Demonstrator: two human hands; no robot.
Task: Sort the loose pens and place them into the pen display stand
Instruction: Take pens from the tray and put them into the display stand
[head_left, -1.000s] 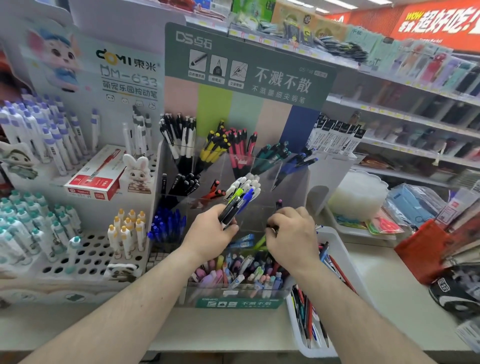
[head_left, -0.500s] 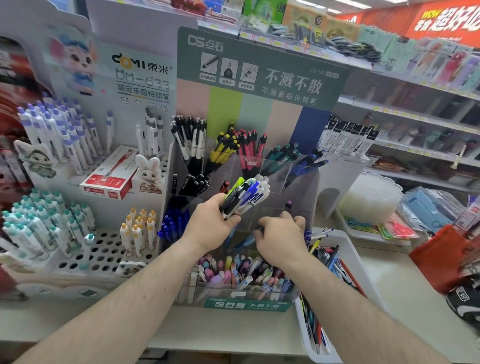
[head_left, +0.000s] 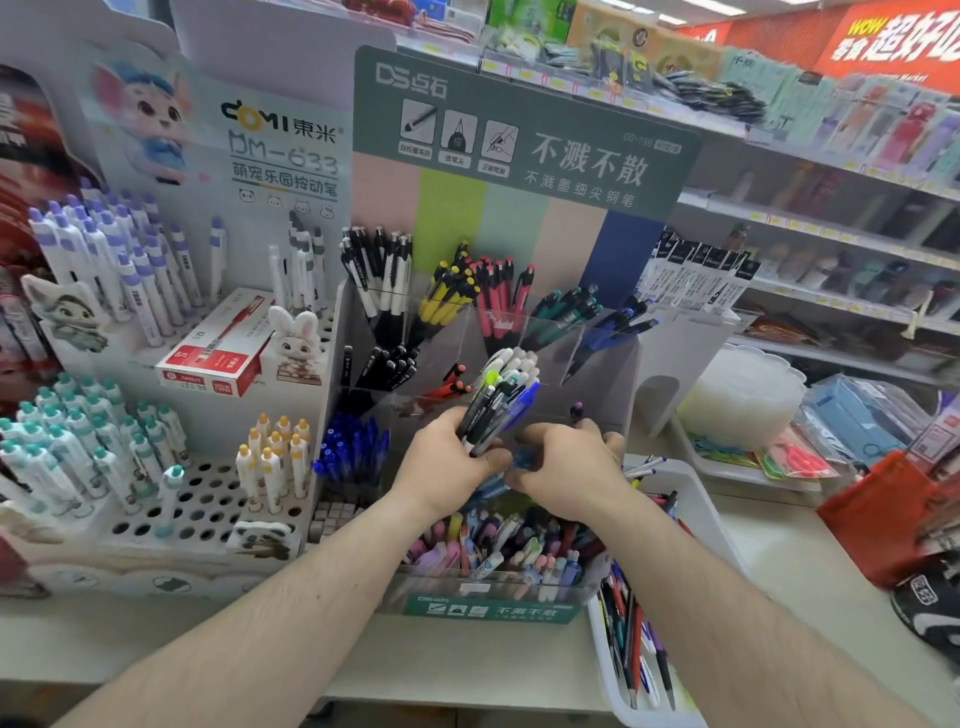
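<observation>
Left hand (head_left: 451, 457) clamped on mixed pen bundle (head_left: 501, 395), right hand (head_left: 569, 462) pinching a blue pen (head_left: 522, 458) at its 9 o'clock — pull one colour at a time, drop tip-down into matching pen display stand (head_left: 602, 332) slot.

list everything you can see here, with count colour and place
pen display stand: one, clear with green sign, centre
bundle of pens: one mixed bunch, white, black, blue, in left hand's grip
blue pen: one, between both hands
sorted pens: black-white, yellow, red, teal, blue groups, stand's top row
pastel pens: many, stand's front compartment
white tray: one, right of stand, holds loose pens
red box: one, left display
bunny figure: one, white, beside red box
left hand: holds bundle
right hand: pinches blue pen
</observation>
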